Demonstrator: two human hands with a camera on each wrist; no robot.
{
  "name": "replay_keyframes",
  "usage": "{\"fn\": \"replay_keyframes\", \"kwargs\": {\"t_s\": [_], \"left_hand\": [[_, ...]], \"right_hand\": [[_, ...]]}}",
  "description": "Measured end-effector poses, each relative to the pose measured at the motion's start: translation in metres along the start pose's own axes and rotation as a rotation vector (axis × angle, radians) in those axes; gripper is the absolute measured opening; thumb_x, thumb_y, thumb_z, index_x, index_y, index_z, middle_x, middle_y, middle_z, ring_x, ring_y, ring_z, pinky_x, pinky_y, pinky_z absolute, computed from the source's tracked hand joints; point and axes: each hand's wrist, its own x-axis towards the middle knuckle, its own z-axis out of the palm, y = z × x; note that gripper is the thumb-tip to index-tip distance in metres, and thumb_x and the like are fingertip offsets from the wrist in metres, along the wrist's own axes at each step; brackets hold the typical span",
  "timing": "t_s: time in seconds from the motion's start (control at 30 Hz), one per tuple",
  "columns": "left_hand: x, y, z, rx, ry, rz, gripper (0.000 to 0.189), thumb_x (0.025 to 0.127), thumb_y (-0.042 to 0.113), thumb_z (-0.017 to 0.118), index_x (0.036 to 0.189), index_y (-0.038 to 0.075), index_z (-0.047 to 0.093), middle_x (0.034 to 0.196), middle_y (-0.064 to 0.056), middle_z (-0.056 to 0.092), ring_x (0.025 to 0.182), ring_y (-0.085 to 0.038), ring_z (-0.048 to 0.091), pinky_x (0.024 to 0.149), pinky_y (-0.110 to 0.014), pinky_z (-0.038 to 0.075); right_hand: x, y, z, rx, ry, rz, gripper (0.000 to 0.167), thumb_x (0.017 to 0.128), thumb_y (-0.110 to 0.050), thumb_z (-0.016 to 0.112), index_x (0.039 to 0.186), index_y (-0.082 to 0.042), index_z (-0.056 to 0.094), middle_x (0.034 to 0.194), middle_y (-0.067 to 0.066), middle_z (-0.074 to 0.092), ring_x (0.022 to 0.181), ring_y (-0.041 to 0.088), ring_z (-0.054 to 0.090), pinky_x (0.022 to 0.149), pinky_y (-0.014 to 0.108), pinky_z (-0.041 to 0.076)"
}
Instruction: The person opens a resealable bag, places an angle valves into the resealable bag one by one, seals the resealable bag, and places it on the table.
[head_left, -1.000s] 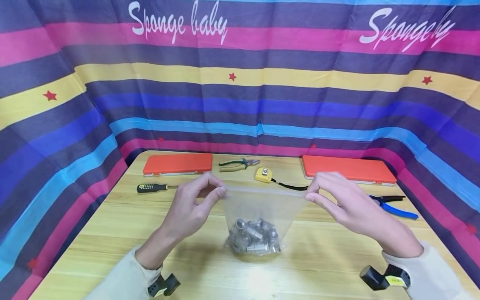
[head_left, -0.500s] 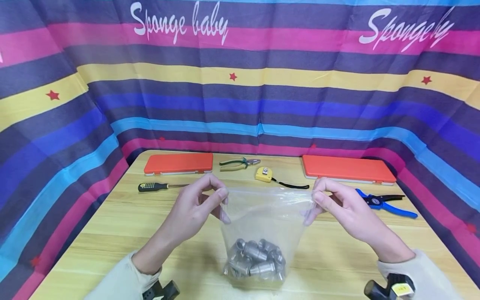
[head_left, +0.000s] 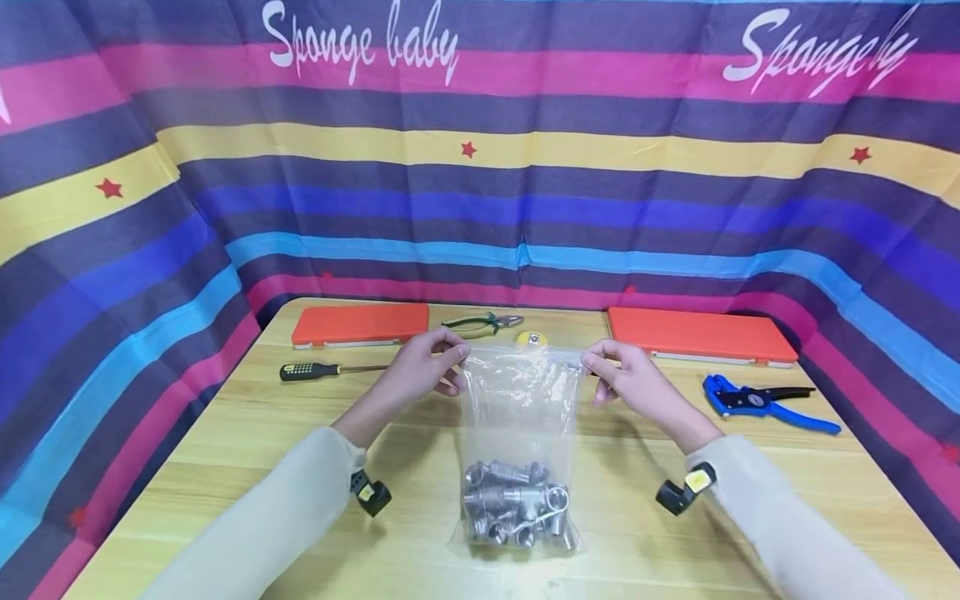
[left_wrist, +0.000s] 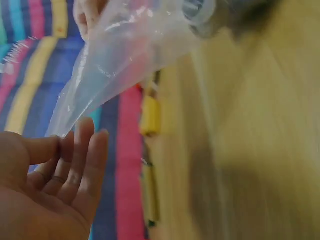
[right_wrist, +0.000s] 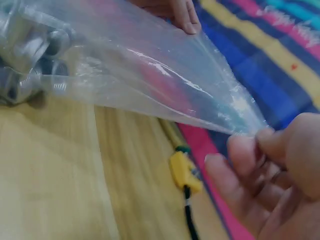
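A clear plastic zip bag (head_left: 517, 408) stretches between both hands over the middle of the table. Several silvery metal fittings (head_left: 513, 504) fill its lower part. My left hand (head_left: 423, 367) pinches the bag's top left corner between thumb and fingertip; in the left wrist view its other fingers (left_wrist: 87, 165) are extended. At the top right corner my right hand (head_left: 626, 375) pinches the bag in the same way, seen close up in the right wrist view. The bag's top edge runs straight between the hands. Whether its bottom touches the table I cannot tell.
On the wooden table (head_left: 247, 467) a screwdriver (head_left: 311, 372) lies left of the left hand. Behind are two red cases (head_left: 360, 325), pliers (head_left: 483, 323) and a yellow tape measure (head_left: 532, 339), partly covered by the bag. Blue wire strippers (head_left: 765, 402) lie at the right. A striped cloth (head_left: 480, 200) hangs behind.
Both hands have come closer together and farther forward, still pinching the bag's corners. The bag now looks narrower and longer, its top edge drawn straight, and the fittings have shifted inside.
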Motion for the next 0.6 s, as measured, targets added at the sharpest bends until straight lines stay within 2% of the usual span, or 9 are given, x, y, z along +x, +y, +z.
{"fn": "replay_keyframes", "kwargs": {"t_s": [0.1, 0.17, 0.37, 0.5, 0.6], "left_hand": [[0.013, -0.012, 0.001, 0.075, 0.026, -0.034, 0.021, 0.113, 0.019, 0.061, 0.125, 0.003, 0.067, 0.112, -0.014, 0.069, 0.076, -0.019, 0.075, 0.081, -0.05, 0.068], [0.017, -0.019, 0.002, 0.13, 0.04, -0.049, 0.02, 0.113, 0.021, 0.062, 0.123, 0.005, 0.069, 0.108, -0.012, 0.071, 0.075, -0.021, 0.075, 0.077, -0.05, 0.068], [0.02, -0.028, 0.004, 0.226, 0.042, -0.085, 0.02, 0.112, 0.024, 0.062, 0.122, 0.008, 0.071, 0.098, -0.01, 0.073, 0.072, -0.022, 0.075, 0.064, -0.041, 0.064], [0.015, -0.026, 0.001, 0.255, 0.039, -0.087, 0.028, 0.114, 0.031, 0.058, 0.13, 0.011, 0.069, 0.105, -0.012, 0.074, 0.076, -0.026, 0.075, 0.065, -0.04, 0.064], [0.007, -0.02, -0.011, 0.289, 0.067, -0.063, 0.036, 0.115, 0.038, 0.055, 0.139, 0.014, 0.065, 0.117, -0.016, 0.073, 0.083, -0.033, 0.076, 0.069, -0.045, 0.066]], "right_hand": [[0.011, 0.01, 0.008, -0.095, 0.022, 0.034, 0.025, 0.114, -0.015, 0.056, 0.122, 0.006, 0.066, 0.104, 0.024, 0.069, 0.062, 0.013, 0.067, 0.064, 0.032, 0.064], [0.015, 0.014, 0.013, -0.13, 0.042, 0.057, 0.023, 0.114, -0.015, 0.057, 0.121, 0.005, 0.067, 0.101, 0.025, 0.071, 0.06, 0.014, 0.067, 0.062, 0.031, 0.063], [0.019, 0.018, 0.017, -0.136, 0.083, 0.098, 0.028, 0.114, -0.02, 0.057, 0.125, 0.004, 0.067, 0.091, 0.024, 0.073, 0.061, 0.015, 0.068, 0.063, 0.033, 0.065], [0.009, 0.018, 0.003, -0.116, 0.161, 0.091, 0.041, 0.115, -0.031, 0.055, 0.14, 0.002, 0.062, 0.112, 0.028, 0.074, 0.07, 0.024, 0.074, 0.066, 0.037, 0.066], [-0.005, 0.018, -0.014, -0.136, 0.231, 0.04, 0.051, 0.116, -0.039, 0.052, 0.149, 0.0, 0.055, 0.134, 0.029, 0.066, 0.089, 0.035, 0.076, 0.07, 0.038, 0.067]]}}
